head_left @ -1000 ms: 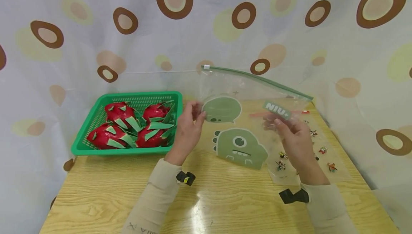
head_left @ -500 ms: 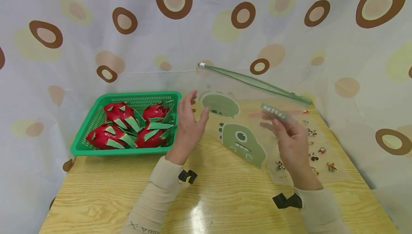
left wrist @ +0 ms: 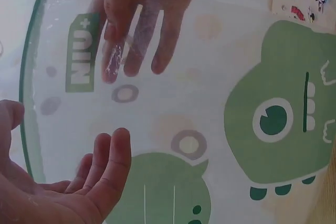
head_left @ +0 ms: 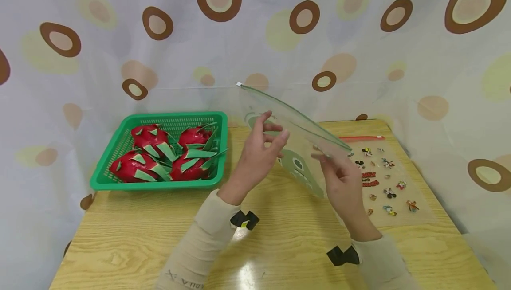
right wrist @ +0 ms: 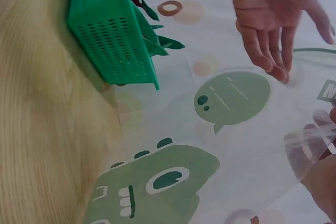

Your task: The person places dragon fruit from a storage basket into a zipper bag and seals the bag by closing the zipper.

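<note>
Film is making slippage the likeliest trouble: the right hand [head_left: 345,183] alone appears to be supporting the clear bag [head_left: 303,148], pinching its side between thumb and fingers, so a loosening pinch could be letting it fall. Its mouth could also be folding shut, since the far end, with the white slider [head_left: 238,84], seems to be standing with nothing gripping it. Careless fingers could be snagging the thin plastic or the green zip strip [head_left: 303,117], whose two edges are seemingly lying apart.

The bag is hanging tilted near the centre of the head view, reaching leftward from the right hand and slanting down toward it along the strip. The left hand [head_left: 259,152] is hovering just beside it, fingers apart and loosely bent, clamping nothing; whether its fingertips are touching the film, one cannot tell.

A second bag [head_left: 383,192] with a red strip is lying flat on the counter [head_left: 159,232] at the right of the frame, just beyond the right hand. Left of centre, a green basket [head_left: 159,186] is holding red dragon fruits [head_left: 137,168], well apart from the right hand.
</note>
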Available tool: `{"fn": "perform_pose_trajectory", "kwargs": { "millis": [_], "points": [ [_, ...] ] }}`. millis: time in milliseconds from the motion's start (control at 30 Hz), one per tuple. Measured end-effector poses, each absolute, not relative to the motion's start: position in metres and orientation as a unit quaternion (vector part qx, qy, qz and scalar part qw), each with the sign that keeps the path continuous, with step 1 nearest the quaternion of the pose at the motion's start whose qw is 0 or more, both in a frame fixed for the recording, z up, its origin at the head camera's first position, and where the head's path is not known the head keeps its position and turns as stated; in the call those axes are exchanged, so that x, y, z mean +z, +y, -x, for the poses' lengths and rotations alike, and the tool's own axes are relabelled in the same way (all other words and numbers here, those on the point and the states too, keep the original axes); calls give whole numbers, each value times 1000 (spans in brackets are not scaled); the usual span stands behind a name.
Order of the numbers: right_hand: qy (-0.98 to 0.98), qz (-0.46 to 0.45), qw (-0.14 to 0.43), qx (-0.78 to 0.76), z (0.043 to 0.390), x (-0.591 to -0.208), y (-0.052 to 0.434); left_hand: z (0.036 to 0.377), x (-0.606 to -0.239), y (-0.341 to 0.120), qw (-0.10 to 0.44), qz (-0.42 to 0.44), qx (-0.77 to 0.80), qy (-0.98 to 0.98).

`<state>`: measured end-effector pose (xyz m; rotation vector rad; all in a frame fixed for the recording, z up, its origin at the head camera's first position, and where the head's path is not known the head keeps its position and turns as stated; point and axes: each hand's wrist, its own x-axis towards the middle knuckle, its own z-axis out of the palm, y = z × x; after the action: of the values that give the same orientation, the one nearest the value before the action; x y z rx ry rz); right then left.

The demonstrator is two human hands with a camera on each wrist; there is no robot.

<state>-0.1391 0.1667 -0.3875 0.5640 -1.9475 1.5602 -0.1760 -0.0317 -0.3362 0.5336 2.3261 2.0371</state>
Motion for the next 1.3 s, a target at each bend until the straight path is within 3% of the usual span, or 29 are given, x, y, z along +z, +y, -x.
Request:
{"fn": "perform_pose_trajectory", "kwargs": {
  "millis": [100,233,867,1133,1300],
  "points": [
    [-741,-238,287,558,136,-390,162,174,-333,-29,24,-158,658,736],
    [-755,-262,236,553,133,-393,157,172,-329,-29,43,-160,693,702],
    [-784,-382,141,468,130,-391,140,169,-334,-58,59,-91,737,668],
    [-788,-308,127,518,136,-379,131,163,-342,-74,105,-101,732,666],
    [-795,-271,52,541,144,-384,126,157,-349,-79,136,-102,712,681]
  ]
}}
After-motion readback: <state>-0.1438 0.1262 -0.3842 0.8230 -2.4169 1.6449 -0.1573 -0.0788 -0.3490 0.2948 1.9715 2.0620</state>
